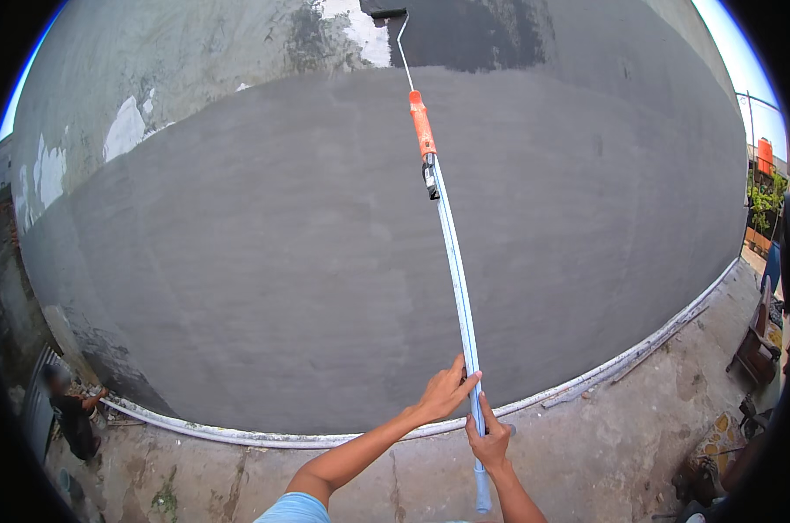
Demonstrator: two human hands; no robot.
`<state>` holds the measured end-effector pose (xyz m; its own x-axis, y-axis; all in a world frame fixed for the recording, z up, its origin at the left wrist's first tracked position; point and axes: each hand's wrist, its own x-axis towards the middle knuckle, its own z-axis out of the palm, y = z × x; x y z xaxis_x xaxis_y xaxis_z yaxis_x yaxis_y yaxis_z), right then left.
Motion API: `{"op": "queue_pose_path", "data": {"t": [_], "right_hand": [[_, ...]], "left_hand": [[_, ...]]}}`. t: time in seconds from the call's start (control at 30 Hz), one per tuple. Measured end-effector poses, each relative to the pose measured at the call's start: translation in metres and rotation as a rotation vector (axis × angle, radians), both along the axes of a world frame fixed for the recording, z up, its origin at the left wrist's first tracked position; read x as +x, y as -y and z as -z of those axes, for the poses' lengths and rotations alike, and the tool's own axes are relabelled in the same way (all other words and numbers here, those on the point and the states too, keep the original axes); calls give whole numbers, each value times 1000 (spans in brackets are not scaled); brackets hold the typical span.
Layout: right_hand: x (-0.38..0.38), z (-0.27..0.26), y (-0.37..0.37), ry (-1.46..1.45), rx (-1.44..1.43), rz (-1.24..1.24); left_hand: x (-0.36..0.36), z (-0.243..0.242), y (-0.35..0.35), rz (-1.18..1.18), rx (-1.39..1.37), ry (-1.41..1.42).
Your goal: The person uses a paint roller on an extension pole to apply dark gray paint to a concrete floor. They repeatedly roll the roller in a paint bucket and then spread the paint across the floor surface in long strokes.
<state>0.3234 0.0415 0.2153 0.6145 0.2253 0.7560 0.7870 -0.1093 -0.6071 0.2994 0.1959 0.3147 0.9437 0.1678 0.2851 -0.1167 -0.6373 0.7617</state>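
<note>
A paint roller (388, 12) with an orange plastic handle (422, 124) is fixed by dark tape or a clamp to the top of a long pale-blue pole (455, 274). The roller lies against the upper wall, at the left edge of a dark, wet-looking patch (467, 36). Below, the wall (290, 248) is an even grey; its upper left is mottled, with white bare spots. My left hand (446, 392) is round the pole near its lower part, with fingers extended. Just below it, my right hand (490, 437) grips the pole above its lower end.
White pipes (284, 439) run along the wall's foot. At the far left a co-worker (73, 412) in dark clothes crouches or stands by the wall, near a bucket (71, 484). A wooden chair (755, 356) and other items stand on the concrete at the right.
</note>
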Motion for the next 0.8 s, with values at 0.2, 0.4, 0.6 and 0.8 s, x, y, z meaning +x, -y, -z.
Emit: {"op": "queue_pose_path", "data": {"t": [0.2,0.4,0.6,0.8], "right_hand": [[20,-10,-11,9,45,-48],[25,-12,-12,48,47,-20],[33,-4,-7,80,-1,27],[41,-12,-5,106,-15,74]], "left_hand": [[9,-17,-2,-27,-44,65],[17,-13,-5,-27,14,70],[25,-6,-4,24,-58,70],[37,-10,-5,24,-11,63]]}}
